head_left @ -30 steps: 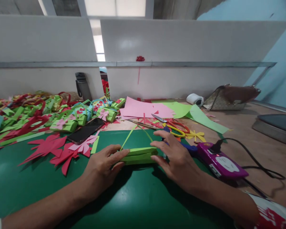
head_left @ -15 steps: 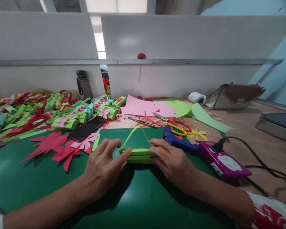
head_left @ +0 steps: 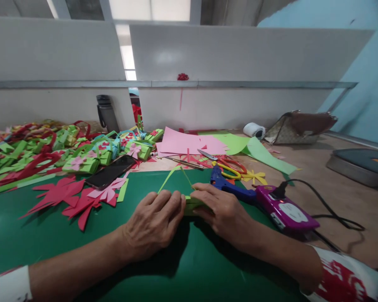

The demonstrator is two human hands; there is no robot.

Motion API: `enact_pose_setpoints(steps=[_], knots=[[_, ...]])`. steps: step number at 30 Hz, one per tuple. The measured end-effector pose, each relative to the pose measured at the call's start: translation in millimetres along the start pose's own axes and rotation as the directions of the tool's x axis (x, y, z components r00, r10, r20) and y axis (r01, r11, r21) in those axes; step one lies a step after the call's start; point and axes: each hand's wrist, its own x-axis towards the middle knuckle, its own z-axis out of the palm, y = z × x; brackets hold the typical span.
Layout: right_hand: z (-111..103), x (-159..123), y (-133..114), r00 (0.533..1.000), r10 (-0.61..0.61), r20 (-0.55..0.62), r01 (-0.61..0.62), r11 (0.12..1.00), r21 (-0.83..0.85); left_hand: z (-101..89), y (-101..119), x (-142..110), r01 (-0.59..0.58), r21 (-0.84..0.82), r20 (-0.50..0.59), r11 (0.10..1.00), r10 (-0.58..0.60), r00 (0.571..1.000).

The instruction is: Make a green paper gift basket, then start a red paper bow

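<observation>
A small green paper bag (head_left: 191,207) with a thin strip handle (head_left: 167,178) lies between my hands over the green mat (head_left: 138,279). My left hand (head_left: 159,218) is closed over the bag's left part, its knuckles hiding most of that side. The bag's right end is pinched in the fingers of my right hand (head_left: 222,214). Left of my hands are red paper flowers (head_left: 60,193) and a pink paper flower (head_left: 108,191). A blue glue gun (head_left: 231,185) lies just beyond my right hand.
A purple power strip (head_left: 285,209) with a black cable is at the right. Scissors (head_left: 228,167), pink paper sheets (head_left: 192,142) and a phone (head_left: 110,172) lie at the back. Finished-looking paper bags (head_left: 82,161) are heaped at left, near a grey bottle (head_left: 107,114).
My left hand has moved right and closed over the bag's left part, covering it. My right hand keeps its hold. The whole view has shifted slightly.
</observation>
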Motion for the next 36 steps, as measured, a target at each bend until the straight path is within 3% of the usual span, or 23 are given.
enact_pose_setpoints(steps=[3,7,11,14,19,27,36], knots=[[-11.7,3.1,-2.7,0.990,0.138,-0.016,-0.135,0.984,0.117,0.0,-2.7,-0.9,-0.010,-0.027,-0.011,1.000,0.010,1.000],[-25.4,9.9,-7.5,0.910,0.415,0.006,-0.402,0.878,0.259,-1.4,-3.8,-1.7,-0.005,-0.049,-0.015,0.999,0.004,1.000],[-27.6,13.6,-4.0,0.815,0.555,0.164,-0.577,0.759,0.301,1.0,-3.4,-2.3,-0.001,-0.052,0.011,0.999,0.002,1.000],[-21.5,11.1,3.4,0.771,0.561,0.303,-0.636,0.707,0.310,4.4,-2.5,-2.4,0.013,-0.036,0.027,0.999,-0.012,1.000],[-10.0,4.0,10.6,0.779,0.504,0.374,-0.620,0.711,0.332,5.9,-1.4,-0.1,0.034,-0.046,-0.012,0.998,-0.034,0.999],[-5.9,0.8,9.2,0.825,0.461,0.328,-0.554,0.777,0.299,-4.9,-3.0,6.6,0.000,-0.129,0.036,0.992,0.005,0.999],[-7.9,2.0,5.5,0.838,0.464,0.285,-0.543,0.755,0.368,-4.5,-1.5,16.6,0.126,-0.207,0.117,0.970,-0.104,0.988]])
